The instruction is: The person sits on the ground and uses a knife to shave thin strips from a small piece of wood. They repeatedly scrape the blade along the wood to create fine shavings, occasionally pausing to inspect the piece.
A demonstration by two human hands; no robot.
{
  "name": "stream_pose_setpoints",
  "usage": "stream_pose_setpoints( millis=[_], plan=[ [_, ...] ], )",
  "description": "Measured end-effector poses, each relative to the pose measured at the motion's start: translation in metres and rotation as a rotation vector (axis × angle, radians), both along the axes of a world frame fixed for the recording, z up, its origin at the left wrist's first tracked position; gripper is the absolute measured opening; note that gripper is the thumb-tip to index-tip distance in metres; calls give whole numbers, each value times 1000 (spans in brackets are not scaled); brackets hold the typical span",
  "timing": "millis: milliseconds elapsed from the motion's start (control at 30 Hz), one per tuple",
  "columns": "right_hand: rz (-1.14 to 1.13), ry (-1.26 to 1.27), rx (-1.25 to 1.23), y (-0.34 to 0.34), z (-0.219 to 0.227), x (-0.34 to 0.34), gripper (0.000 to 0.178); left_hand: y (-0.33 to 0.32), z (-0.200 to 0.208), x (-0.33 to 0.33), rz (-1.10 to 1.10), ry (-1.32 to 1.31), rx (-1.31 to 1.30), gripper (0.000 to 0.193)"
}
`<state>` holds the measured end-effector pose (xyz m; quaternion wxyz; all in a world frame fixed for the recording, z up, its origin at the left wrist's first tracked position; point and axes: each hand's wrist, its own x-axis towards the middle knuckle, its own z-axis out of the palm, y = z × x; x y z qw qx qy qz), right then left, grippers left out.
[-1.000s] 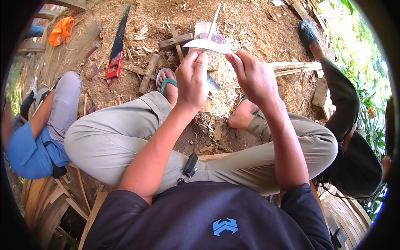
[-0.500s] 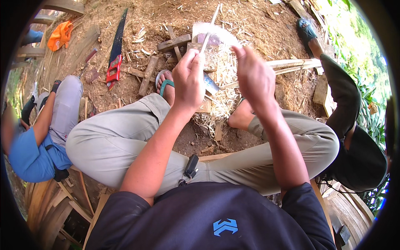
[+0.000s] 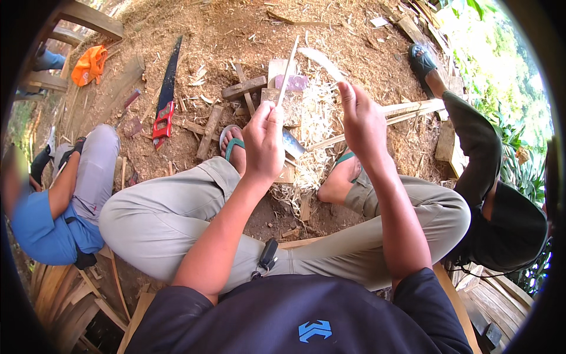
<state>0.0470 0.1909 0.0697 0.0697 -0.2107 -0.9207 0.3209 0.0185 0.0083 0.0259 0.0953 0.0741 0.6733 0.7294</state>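
Closed round the lower end of a thin pale wooden stick (image 3: 288, 69), my left hand (image 3: 263, 141) holds it tilted up and away from me. My right hand (image 3: 364, 124) is also closed, on a knife whose bright, curved blade (image 3: 321, 61) points up and left; the grip is hidden in my fist. A gap separates blade and stick. Beneath them lie a wooden block (image 3: 276, 96), a purplish flat block (image 3: 295, 83) and a heap of pale shavings (image 3: 321, 153). A shiny metal blade (image 3: 291, 143) rests beside my left hand.
A red-handled saw (image 3: 165, 115) and crossed wood pieces (image 3: 244, 88) lie left on the shaving-strewn ground. Long strips (image 3: 407, 112) extend right. Someone in blue (image 3: 56, 206) sits at left, someone in dark clothes (image 3: 501, 230) at right. An orange cloth item (image 3: 89, 65) lies far left.
The right hand and knife, blurred before, now show more sharply, with the blade up and clear of the stick. The stick has shifted slightly left and lower in view.
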Motion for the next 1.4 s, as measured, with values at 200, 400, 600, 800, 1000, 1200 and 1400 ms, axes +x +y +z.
stream_pose_setpoints(
  millis=[200,400,600,800,1000,1200,1400],
  plan=[
    [187,-9,138,-15,4,6,45,1,5,2,8,6,-102,22],
    [85,29,254,-3,-1,4,43,-2,8,5,-42,20,-189,22],
    [-266,17,154,44,4,-5,56,-1,5,10,-75,13,-183,19],
    [-213,99,-497,40,-10,-5,57,1,1,10,-74,20,-206,17],
    [-192,0,-831,21,-15,-6,38,3,8,10,-55,60,-309,21],
    [-51,-345,-350,12,-72,3,58,-39,-43,-9,-152,-161,-872,34],
    [410,-327,-31,-35,-115,32,44,-35,-64,1,-168,-274,-892,38]
  ],
)
